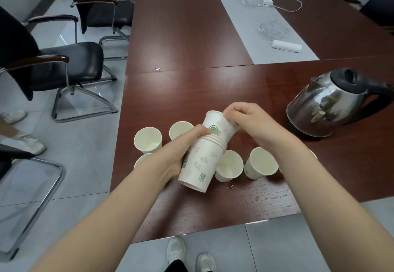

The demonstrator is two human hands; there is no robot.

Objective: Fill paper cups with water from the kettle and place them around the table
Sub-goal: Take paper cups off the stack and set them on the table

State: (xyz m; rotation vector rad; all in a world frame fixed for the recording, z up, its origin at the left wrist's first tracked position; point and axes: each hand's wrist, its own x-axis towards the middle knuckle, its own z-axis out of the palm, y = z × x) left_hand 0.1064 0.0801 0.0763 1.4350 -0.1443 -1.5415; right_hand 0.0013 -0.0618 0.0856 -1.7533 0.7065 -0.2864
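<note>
My left hand [181, 150] grips a stack of white paper cups [200, 165] with green prints, tilted over the table. My right hand [245, 118] pinches the rim of the top cup [217, 126], which sticks partly out of the stack. Several empty paper cups stand on the dark wooden table [191, 92] around the stack: one [148, 140] at the left, one [180, 128] behind my left hand, and two [229, 166] [261, 163] leaning at the right. A steel kettle [326, 109] with a black lid and handle stands to the right, apart from both hands.
Black office chairs [70, 62] stand along the table's left side. Further back lie glass ashtrays [273, 29], a white roll [286, 46], phones and a cable [295, 0]. Water spots mark the table's near edge [255, 199]. My shoes [175, 250] are below on grey floor tiles.
</note>
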